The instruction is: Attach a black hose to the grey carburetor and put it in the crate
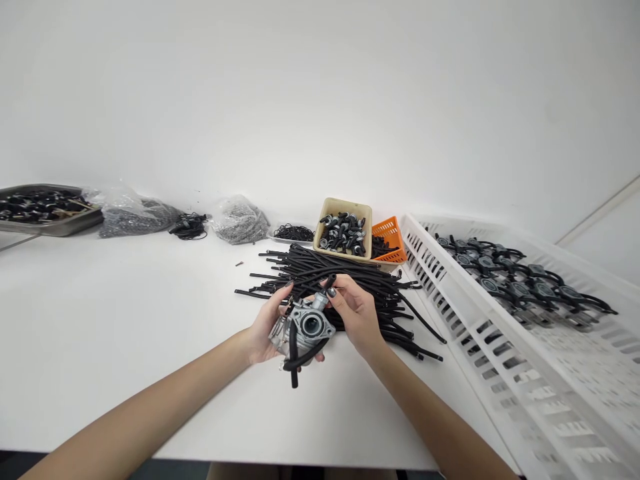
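Note:
My left hand (pixel 264 328) grips a grey metal carburetor (pixel 303 326) from the left, above the white table (pixel 125 320). Two black rubber hoses (pixel 296 359) hang from its underside. My right hand (pixel 356 312) pinches a short black hose piece (pixel 330 283) at the carburetor's top right, fingers closed on it. Just behind both hands lies a pile of loose black hoses (pixel 345 280).
A beige bin (pixel 367 220) of small black-and-metal fittings and an orange basket (pixel 393 233) stand behind the pile. A large white slotted crate (pixel 505 347) at the right holds several assembled carburetors (pixel 520 283). Clear bags of parts (pixel 240 220) and a grey tray (pixel 50 225) sit far left.

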Tool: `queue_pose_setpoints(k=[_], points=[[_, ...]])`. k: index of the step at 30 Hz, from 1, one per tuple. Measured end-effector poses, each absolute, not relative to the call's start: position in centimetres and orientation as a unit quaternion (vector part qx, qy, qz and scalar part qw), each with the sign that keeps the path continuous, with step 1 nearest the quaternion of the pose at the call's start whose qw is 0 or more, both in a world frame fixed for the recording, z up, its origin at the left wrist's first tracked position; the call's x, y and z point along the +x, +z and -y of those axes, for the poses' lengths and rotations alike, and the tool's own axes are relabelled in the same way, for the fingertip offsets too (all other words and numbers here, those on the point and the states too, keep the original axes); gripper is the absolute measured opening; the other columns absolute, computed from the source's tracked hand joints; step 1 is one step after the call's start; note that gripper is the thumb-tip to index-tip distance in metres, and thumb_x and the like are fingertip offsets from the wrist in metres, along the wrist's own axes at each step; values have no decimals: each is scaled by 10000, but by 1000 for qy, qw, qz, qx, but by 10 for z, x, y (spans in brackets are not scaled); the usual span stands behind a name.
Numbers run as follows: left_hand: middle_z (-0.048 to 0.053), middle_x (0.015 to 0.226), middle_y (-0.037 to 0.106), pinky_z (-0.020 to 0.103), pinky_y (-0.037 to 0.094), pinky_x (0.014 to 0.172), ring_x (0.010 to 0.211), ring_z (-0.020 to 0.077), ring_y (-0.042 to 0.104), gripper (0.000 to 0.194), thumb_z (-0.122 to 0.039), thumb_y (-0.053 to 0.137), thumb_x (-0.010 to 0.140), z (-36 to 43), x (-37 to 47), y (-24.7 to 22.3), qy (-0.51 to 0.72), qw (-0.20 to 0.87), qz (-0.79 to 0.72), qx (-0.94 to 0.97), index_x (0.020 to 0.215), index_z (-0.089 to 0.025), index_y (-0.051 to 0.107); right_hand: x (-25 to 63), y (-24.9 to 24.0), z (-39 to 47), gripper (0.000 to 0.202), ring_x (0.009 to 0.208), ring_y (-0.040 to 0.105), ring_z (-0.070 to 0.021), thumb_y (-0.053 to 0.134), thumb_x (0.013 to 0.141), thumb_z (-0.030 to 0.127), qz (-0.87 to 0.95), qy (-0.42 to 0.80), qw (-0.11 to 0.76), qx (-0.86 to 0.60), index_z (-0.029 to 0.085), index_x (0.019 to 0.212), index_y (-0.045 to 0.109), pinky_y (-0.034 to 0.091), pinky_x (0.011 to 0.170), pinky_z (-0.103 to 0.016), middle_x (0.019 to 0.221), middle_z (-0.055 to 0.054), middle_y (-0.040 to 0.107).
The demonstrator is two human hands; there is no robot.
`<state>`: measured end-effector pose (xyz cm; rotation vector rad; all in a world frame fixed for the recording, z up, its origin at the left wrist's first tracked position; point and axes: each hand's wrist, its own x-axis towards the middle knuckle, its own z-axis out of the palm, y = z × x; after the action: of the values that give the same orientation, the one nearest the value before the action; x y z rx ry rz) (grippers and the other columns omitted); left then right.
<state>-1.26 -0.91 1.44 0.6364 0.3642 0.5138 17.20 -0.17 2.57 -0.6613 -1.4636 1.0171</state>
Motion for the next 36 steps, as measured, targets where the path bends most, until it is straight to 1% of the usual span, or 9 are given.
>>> queue_pose_setpoints(k=[3,6,10,14,17,20,25,29,36], points=[[151,767,752,329,522,428,646,333,725,752,-733,455,843,9,-12,13,242,899,-172,322,1217,-99,608,173,31,4,209,824,557,-182,694,856,425,616,472,571,-267,227,915,725,508,652,-294,972,-60,586],[160,774,751,333,525,429,650,335,726,757,-741,438,847,9,-12,13,241,894,-178,334,1198,-94,617,174,35,5,197,792,542,-162,709,848,416,615,488,564,-255,225,896,717,497,655,-280,959,-48,575],[157,761,748,324,516,420,650,338,729,757,-757,442,837,10,-13,13,243,887,-190,343,1152,-95,630,175,36,5,213,797,539,-167,707,848,434,620,492,558,-251,225,890,717,476,662,-284,953,-47,578],[178,784,755,352,538,449,654,344,729,782,-760,449,833,9,-14,13,244,887,-184,347,1179,-80,621,174,36,5,223,777,531,-162,707,845,448,615,502,556,-246,228,879,712,463,663,-288,954,-42,585],[161,793,759,380,562,488,666,344,731,744,-729,481,838,9,-13,13,253,894,-174,327,1209,-96,609,174,37,5,237,777,534,-163,712,836,459,611,509,552,-249,224,868,705,472,666,-289,947,-44,582],[145,829,765,371,567,501,668,327,732,690,-694,521,840,10,-13,14,261,896,-175,313,1216,-122,604,173,37,4,242,778,541,-162,720,826,461,609,511,554,-248,223,865,702,482,668,-284,938,-45,581],[154,863,767,376,572,519,681,322,733,675,-680,524,852,11,-14,14,270,894,-182,309,1226,-125,608,173,37,3,277,827,570,-189,716,815,496,612,509,552,-249,222,843,694,500,686,-301,924,-52,589],[157,839,762,379,566,502,646,319,724,678,-682,556,829,10,-14,13,271,892,-189,308,1198,-117,625,173,37,3,277,834,567,-192,719,811,495,616,502,554,-248,220,826,688,495,716,-311,917,-50,595],[133,792,755,384,587,572,694,297,723,640,-651,624,803,13,-11,21,301,876,-226,301,1148,-112,635,174,37,2,267,807,564,-184,715,817,489,621,499,552,-248,224,827,691,493,720,-304,903,-42,588]])
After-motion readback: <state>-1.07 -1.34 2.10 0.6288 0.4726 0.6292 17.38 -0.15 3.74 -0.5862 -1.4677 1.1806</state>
